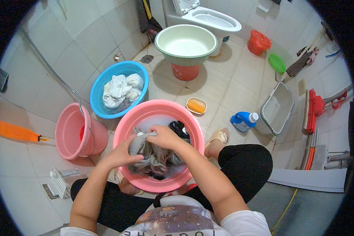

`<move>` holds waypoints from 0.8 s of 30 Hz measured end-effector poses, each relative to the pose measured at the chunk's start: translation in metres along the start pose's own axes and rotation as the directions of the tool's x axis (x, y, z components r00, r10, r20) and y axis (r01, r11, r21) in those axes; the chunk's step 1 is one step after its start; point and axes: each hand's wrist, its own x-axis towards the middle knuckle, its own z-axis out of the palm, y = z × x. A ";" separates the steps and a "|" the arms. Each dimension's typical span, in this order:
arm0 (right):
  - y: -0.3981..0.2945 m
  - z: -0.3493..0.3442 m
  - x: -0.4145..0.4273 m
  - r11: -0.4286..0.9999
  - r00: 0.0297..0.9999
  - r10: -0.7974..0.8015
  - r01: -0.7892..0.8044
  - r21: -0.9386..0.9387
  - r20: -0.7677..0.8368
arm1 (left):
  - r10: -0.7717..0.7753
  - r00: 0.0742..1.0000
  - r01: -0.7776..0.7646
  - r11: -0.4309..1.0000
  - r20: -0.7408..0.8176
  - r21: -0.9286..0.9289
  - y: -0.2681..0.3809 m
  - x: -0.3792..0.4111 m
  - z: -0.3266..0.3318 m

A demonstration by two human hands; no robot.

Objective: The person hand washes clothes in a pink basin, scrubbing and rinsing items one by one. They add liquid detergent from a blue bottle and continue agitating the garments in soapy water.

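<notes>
Between my knees stands a pink plastic basin of cloudy, soapy water and wet laundry. My right hand pinches the upper edge of a grey garment near the basin's middle. Around the left side of that same garment curves my left hand, thumb apart from the fingers. A black piece of clothing lies at the basin's far right, partly under water. Other dark and grey cloth fills the near part. The fingertips of my left hand are partly hidden by the fabric.
A blue basin of white clothes and a pink bucket with a hose stand left. Ahead, a pale green basin rests on a red bucket. An orange soap bar, blue detergent bottle and grey bin are right.
</notes>
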 end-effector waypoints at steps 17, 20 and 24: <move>0.012 0.066 -0.029 0.995 0.963 -0.089 0.095 0.011 -0.252 | -0.111 0.981 0.193 0.625 0.159 -0.756 0.009 0.033 0.014; 0.068 0.097 -0.014 0.997 0.992 0.004 0.007 0.083 -0.130 | 0.268 0.958 -0.282 0.823 -0.100 -0.494 0.022 0.020 0.023; 0.124 0.122 -0.007 0.984 0.973 -0.166 0.175 0.043 -0.161 | 0.250 0.944 -0.192 0.947 0.214 -0.258 0.043 -0.009 0.038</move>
